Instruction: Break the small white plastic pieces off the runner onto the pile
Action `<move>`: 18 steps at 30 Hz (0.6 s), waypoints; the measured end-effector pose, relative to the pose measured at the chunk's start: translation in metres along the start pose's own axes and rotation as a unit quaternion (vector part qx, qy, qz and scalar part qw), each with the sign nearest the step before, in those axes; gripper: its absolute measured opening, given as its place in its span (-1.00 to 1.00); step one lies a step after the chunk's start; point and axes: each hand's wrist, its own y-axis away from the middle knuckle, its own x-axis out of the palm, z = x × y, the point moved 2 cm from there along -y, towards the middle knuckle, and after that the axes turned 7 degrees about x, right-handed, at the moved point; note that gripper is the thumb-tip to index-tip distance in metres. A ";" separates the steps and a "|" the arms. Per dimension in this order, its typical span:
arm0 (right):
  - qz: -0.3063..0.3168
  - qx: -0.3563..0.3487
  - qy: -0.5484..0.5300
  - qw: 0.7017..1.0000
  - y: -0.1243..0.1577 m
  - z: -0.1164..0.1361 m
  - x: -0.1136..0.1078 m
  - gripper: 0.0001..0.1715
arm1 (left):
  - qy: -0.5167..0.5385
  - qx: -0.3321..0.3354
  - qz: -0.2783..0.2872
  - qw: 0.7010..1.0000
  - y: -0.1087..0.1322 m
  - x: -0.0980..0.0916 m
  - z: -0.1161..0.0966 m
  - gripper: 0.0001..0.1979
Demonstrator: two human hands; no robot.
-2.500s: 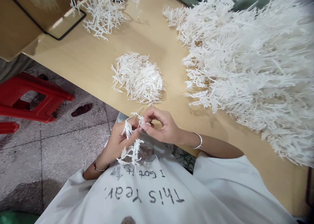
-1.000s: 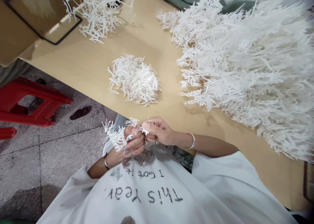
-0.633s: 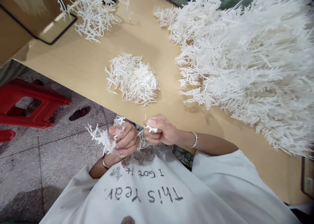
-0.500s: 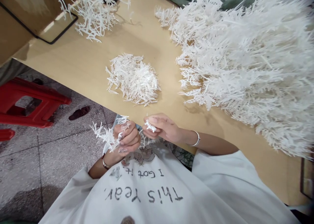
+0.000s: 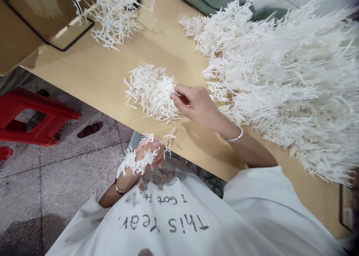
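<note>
Out over the table [image 5: 84, 58], the right hand [image 5: 198, 104] has just reached from the chest to the small pile [image 5: 148, 93] of white plastic sprigs, pinched almost shut at its edge, any hold unclear. The left hand [image 5: 148, 153] stays curled around a loose tuft [image 5: 134, 162].

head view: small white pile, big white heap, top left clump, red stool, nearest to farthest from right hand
From the right hand:
1. Small white pile, left, under the fingers
2. Big white heap, just right
3. Top left clump, up the table
4. Red stool, on the floor, left
</note>
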 end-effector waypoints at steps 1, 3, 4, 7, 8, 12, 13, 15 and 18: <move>-0.007 0.005 0.021 1.000 -0.005 -0.003 0.000 -0.66 | -0.004 -0.001 0.000 1.000 0.000 -0.001 0.001 -0.63; -0.012 0.012 0.054 0.998 -0.012 -0.008 0.001 -0.61 | -0.012 -0.005 0.000 1.000 0.000 -0.002 0.002 -0.60; -0.011 0.014 0.067 0.998 -0.015 -0.010 0.002 -0.59 | -0.015 -0.008 -0.003 1.000 0.000 -0.002 0.002 -0.60; -0.008 0.016 0.078 0.997 -0.021 -0.015 0.006 -0.51 | -0.020 -0.010 -0.014 1.000 0.001 -0.002 0.002 -0.61; -0.008 0.017 0.072 0.997 -0.022 -0.017 0.007 -0.47 | -0.020 -0.007 -0.012 1.000 0.002 -0.002 0.002 -0.61; -0.017 0.018 0.031 0.999 -0.026 -0.024 0.010 -0.34 | -0.014 -0.007 -0.001 1.000 0.000 -0.004 0.003 -0.61; -0.022 0.018 0.024 0.999 -0.027 -0.025 0.010 -0.32 | -0.014 -0.008 -0.003 1.000 0.000 -0.004 0.004 -0.61; -0.038 0.014 0.016 0.999 -0.028 -0.027 0.010 -0.33 | -0.020 -0.007 -0.005 1.000 -0.001 -0.004 0.004 -0.63; -0.068 -0.006 -0.016 0.998 -0.027 -0.024 0.008 -0.42 | -0.035 0.018 -0.014 0.999 0.001 -0.004 0.003 -0.64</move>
